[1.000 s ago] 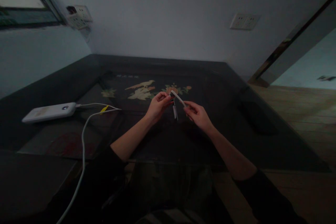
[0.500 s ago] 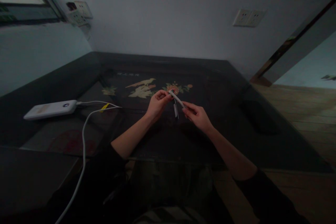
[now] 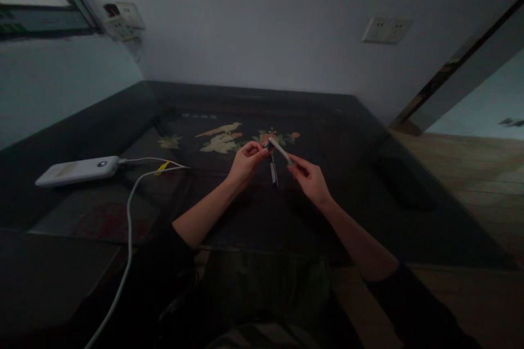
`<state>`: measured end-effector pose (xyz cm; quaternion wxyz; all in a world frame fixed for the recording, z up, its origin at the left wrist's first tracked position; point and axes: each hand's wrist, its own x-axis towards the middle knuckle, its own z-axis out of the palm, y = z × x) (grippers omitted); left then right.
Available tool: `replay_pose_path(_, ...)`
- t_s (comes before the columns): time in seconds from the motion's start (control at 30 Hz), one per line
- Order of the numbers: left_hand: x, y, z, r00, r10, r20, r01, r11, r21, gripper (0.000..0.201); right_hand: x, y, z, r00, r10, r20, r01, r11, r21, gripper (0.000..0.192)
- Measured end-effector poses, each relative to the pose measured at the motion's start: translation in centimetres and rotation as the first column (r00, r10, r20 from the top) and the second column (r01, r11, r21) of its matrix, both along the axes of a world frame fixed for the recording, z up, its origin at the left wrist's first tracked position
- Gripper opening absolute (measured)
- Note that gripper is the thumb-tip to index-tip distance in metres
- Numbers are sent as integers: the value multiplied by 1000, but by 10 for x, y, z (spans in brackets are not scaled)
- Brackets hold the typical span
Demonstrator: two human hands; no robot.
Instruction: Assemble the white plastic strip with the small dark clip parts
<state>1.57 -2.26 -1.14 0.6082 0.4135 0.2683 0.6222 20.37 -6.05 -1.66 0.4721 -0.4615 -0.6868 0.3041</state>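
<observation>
My left hand [image 3: 245,163] is closed in a pinch at the table's middle, gripping a small dark, greenish piece [image 3: 269,146] whose kind I cannot make out. My right hand [image 3: 309,177] pinches the lower end of a slim pale strip [image 3: 280,150]. The strip slants up and left, its far end close to the left fingertips; whether it touches the dark piece is unclear. Just below the left fingertips is a narrow silver-grey piece [image 3: 273,170] on a thin link, hanging or lying against the dark tabletop.
The dark glossy table [image 3: 262,218] bears a bird and flower picture [image 3: 223,138]. At left lies a white power bank [image 3: 77,170] with a white cable [image 3: 130,218] running to the front edge. A dark flat object [image 3: 405,182] lies right. Wall sockets [image 3: 387,30] are behind.
My right hand has shifted slightly right, and the pale strip's upper end has moved a little right, showing more of the small dark piece. My left hand has stayed nearly still.
</observation>
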Motion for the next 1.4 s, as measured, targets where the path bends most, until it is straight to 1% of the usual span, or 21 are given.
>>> replay_pose_path(0.17, 1, -1, 1, 1000, -4, 26, 4, 1000, -1, 42, -3, -5, 2, 999, 42, 1, -42, 997, 58, 45)
replay_pose_path(0.27, 0, -1, 1, 999, -21, 39, 21, 1000, -4, 40, -3, -6, -1, 997, 80, 17, -81, 995, 54, 44)
replay_pose_path(0.47, -2, -1, 2, 998, -3, 62, 4, 1000, -18, 39, -4, -5, -5, 983, 181, -11, -180, 982, 58, 46)
replay_pose_path(0.57, -1, -2, 2, 998, -9, 57, 10, 1000, -12, 37, -4, -5, -4, 985, 172, -32, -171, 984, 47, 45)
replay_pose_path(0.7, 0, -3, 2, 998, -50, 45, 50, 999, 1, 36, -4, -5, 0, 987, 151, -48, -150, 988, 32, 44)
replay_pose_path(0.97, -2, -2, 3, 994, -107, 26, 106, 994, 24, 34, 1, -5, 11, 989, 144, -26, -145, 988, -42, 46)
replay_pose_path(1.07, -4, -2, 5, 994, -105, 5, 105, 994, 27, 35, 3, -5, 13, 988, 152, -31, -154, 986, -60, 47)
replay_pose_path(1.23, -6, -4, 10, 995, -99, -23, 100, 994, 53, 30, 5, -5, 16, 989, 142, -30, -144, 987, -67, 49)
replay_pose_path(1.4, -7, -6, 11, 995, -94, -34, 96, 994, 61, 31, 5, -5, 16, 990, 139, -20, -140, 988, -71, 48)
